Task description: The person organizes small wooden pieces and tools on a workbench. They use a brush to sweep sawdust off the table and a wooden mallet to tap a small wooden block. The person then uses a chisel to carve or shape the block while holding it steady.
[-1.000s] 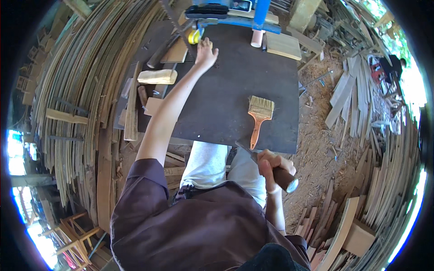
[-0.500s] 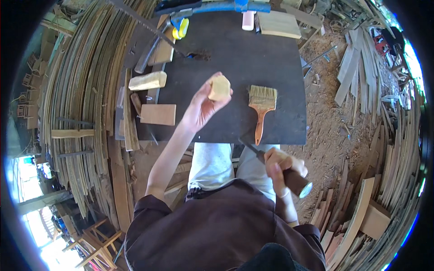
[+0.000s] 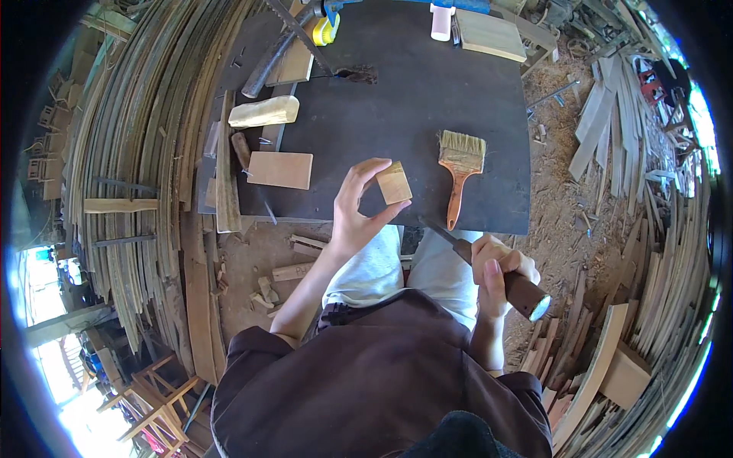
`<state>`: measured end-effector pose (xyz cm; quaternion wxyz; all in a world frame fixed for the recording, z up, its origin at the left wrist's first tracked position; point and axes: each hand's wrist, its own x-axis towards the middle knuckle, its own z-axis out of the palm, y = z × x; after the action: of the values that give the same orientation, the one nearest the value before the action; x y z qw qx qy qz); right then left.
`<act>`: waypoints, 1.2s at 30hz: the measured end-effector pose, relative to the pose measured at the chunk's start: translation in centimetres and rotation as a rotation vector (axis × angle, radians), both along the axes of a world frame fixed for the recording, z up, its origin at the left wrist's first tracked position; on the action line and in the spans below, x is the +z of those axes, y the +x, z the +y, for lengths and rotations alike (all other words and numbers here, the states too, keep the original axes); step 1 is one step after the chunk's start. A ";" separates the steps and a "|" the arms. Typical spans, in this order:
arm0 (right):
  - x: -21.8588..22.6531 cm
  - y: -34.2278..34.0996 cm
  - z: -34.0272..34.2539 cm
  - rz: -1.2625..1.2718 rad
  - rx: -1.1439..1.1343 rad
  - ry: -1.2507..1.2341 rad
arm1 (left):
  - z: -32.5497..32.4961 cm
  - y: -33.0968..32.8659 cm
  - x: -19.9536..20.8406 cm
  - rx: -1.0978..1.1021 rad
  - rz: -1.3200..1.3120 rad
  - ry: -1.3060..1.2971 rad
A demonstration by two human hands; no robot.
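A small pale wooden block [image 3: 394, 183] is pinched between the thumb and fingers of my left hand [image 3: 359, 210], over the near edge of the dark tabletop. My right hand [image 3: 500, 267] is wrapped round the thick brown handle of a chisel [image 3: 527, 296]. Its narrow dark blade points up and left, toward the block but apart from it. Between the two hands and farther off, a wide paintbrush [image 3: 461, 172] with an orange-brown handle lies on the table, bristles away from me.
On the dark table [image 3: 397, 107] lie a rough pale wood piece [image 3: 264, 112], a flat rectangular board [image 3: 279, 169], a yellow object [image 3: 325, 30], a pink bottle [image 3: 441, 23] and a thicker board [image 3: 491, 35]. A saw blade [image 3: 299, 34] slants over the far left. Stacked timber [image 3: 145, 153] stands at left.
My left hand has brought the block down toward me and slightly right, turning it to show another face. The right hand with the chisel has shifted a little right. The whole view has shifted slightly.
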<state>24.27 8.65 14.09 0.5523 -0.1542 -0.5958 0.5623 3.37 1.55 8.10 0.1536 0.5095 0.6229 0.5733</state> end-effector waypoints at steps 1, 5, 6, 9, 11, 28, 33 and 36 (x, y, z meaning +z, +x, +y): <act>-0.1 0.2 0.0 0.008 0.009 -0.011 | 0.1 0.6 -0.7 0.028 -0.078 0.007; 0.1 0.4 0.1 0.048 -0.034 -0.069 | 0.9 1.4 -5.0 0.100 -0.104 0.026; -0.1 0.6 0.2 0.055 -0.020 -0.069 | 0.9 1.2 -5.7 0.124 -0.070 0.008; -0.6 1.3 0.8 0.131 0.004 -0.115 | 0.9 1.2 -7.3 0.124 0.095 0.024; -0.4 1.2 0.8 0.136 -0.016 -0.149 | 0.8 1.3 -7.6 0.147 0.149 0.010; -0.1 -4.4 7.5 0.118 0.476 0.003 | -0.2 0.8 -7.9 0.144 0.163 -0.005; 3.3 -6.5 5.3 0.038 -0.070 -0.111 | -0.3 1.0 -7.8 0.161 0.167 0.016; 4.8 -7.3 4.4 0.059 -0.110 -0.088 | -0.4 1.0 -8.2 0.180 0.174 0.022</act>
<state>16.98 13.08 18.86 0.5924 -0.1940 -0.5447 0.5610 4.34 1.19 -0.09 0.0415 0.5010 0.6709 0.5451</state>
